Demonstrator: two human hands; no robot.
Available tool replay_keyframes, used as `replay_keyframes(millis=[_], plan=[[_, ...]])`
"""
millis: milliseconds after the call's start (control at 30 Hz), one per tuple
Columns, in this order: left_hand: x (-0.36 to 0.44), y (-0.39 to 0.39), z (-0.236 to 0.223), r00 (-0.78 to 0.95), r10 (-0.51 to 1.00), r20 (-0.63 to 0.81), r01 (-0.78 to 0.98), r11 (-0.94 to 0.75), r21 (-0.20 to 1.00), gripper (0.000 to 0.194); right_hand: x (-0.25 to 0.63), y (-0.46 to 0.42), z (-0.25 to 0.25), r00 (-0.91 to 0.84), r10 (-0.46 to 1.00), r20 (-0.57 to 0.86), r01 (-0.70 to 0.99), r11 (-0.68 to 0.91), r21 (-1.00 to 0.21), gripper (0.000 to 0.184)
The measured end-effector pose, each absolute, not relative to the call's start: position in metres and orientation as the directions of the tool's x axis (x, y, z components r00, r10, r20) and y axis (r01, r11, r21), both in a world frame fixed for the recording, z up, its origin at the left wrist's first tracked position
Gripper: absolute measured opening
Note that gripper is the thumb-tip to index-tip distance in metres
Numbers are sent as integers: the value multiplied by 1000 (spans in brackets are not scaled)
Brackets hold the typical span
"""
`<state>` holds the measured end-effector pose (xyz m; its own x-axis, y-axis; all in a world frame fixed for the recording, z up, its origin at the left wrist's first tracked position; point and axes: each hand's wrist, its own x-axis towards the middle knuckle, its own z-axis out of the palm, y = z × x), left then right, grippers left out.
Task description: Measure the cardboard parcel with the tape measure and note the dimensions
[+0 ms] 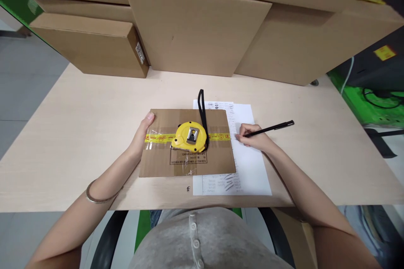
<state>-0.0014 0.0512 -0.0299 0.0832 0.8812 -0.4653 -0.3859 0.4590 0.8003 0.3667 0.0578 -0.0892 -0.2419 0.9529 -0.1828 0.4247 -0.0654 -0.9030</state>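
Note:
My left hand [142, 133] grips the left edge of a flat cardboard box [158, 162], its thumb on top and the other fingers hidden. Yellow printed tape runs across the box. A yellow tape measure [184, 135] with a black wrist strap [202, 107] lies on top of it. Under the box, white paper sheets [252, 172] with printed rows and pen strokes stick out to the right, above and below. In my right hand [254, 136] is a black pen [271, 128], its fingers closed around it and resting on the paper; the pen's tip is hidden.
Large cardboard boxes [192, 29] stand along the back of the pale wooden table [104, 105]. A smaller cardboard box [91, 46] sits at the back left. Black cables [378, 98] lie over a green surface at the right. The table's front edge is close to my body.

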Motion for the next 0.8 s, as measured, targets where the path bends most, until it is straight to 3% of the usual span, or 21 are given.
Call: replay_keyframes(millis=[500, 800], plan=[[-3, 51, -35, 86, 901, -425, -392, 423, 817, 52, 366, 57, -89, -253, 950, -185, 430, -61, -901, 39], [-3, 53, -37, 87, 904, -418, -384, 417, 824, 45, 367, 57, -90, -247, 950, -190, 438, -65, -897, 37]])
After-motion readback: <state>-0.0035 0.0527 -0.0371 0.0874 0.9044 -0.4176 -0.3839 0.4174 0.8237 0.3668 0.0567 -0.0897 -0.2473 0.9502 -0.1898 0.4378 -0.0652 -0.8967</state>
